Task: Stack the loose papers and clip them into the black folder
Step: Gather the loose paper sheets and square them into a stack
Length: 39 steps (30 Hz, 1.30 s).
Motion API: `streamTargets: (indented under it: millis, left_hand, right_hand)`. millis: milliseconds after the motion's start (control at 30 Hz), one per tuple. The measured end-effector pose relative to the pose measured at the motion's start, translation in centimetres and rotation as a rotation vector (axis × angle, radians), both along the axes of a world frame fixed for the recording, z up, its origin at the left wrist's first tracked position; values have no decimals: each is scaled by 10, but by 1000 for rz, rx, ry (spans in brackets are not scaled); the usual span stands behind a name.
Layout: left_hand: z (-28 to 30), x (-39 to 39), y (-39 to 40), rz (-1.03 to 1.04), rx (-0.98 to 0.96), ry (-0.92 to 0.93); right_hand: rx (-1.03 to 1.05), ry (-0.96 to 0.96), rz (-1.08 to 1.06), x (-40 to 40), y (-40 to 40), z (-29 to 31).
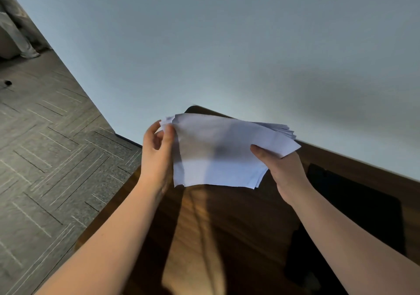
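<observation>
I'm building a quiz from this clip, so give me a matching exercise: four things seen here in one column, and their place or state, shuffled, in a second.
Things:
1. stack of papers
2. left hand
3. right hand
4. black folder

Place or state:
A. lies on the wooden table, right side
B. pinches the stack's far left corner
C. held in the air above the table
D. grips the stack's right edge, thumb on top

Pairs: 1-C, 2-B, 3-D, 4-A

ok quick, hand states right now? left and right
Left hand: closed, pinching the far left corner of the paper stack.
Right hand: closed, thumb on top, gripping the stack's right edge, held above the table.
</observation>
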State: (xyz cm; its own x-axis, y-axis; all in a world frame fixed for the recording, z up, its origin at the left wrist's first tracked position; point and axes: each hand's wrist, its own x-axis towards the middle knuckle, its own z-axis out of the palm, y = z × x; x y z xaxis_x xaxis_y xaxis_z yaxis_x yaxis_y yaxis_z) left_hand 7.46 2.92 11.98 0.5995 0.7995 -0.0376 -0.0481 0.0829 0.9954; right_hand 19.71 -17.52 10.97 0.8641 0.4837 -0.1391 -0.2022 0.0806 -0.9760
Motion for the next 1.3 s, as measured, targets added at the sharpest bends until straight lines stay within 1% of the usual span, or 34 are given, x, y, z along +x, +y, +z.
streamTargets:
  millis: [67, 100, 167, 233, 300, 367, 467, 500, 567, 633, 733, 833, 900, 1133, 1233, 1300]
  left_hand:
    - [-2, 4, 1, 25, -37, 22]
    - [-3, 5, 1, -2, -54, 58]
    - [-4, 8, -5, -133, -110, 63]
    - [-6, 13, -14, -218, -171, -7]
    - [-5, 19, -22, -187, -183, -71]
    - [-7, 23, -29, -107, -180, -112]
    - [-17, 22, -24, 38, -184, -94]
    - [-24, 23, -18, 31, -208, -68]
    - [-37, 25, -8, -68, -234, 1]
    - [-39, 29, -5, -110, -198, 42]
    - [-17, 33, -18, -38, -113, 10]
    - [10, 39, -30, 40, 102, -24]
    - [22, 44, -32, 100, 187, -26]
    - [34, 57, -20, 351, 268, -21]
    - [35, 60, -7, 431, 178, -29]
    - [35, 60, -3, 434, 121, -44]
  right_hand:
    - [1, -7, 0, 2, 3, 0]
    - [1, -6, -1, 2, 4, 0]
    - [13, 6, -4, 1, 8, 0]
    - [22, 31, -23, 0, 11, 0]
    - [26, 51, -73, 0, 12, 4]
    - [35, 56, -130, 3, 11, 7]
    - [11, 42, -163, 5, 9, 5]
    - [1, 31, -159, 5, 9, 2]
    - [-12, 36, -161, 7, 10, -5]
    - [-20, 33, -139, 9, 11, -8]
    - [-34, 8, -119, 13, 15, -11]
    - [-67, -29, -113, 16, 17, -10]
    - [-68, -49, -110, 16, 20, -8]
    - [-3, -46, -129, 10, 26, -3]
    - [20, -72, -125, 10, 28, 0]
    - [17, -88, -117, 11, 28, -1]
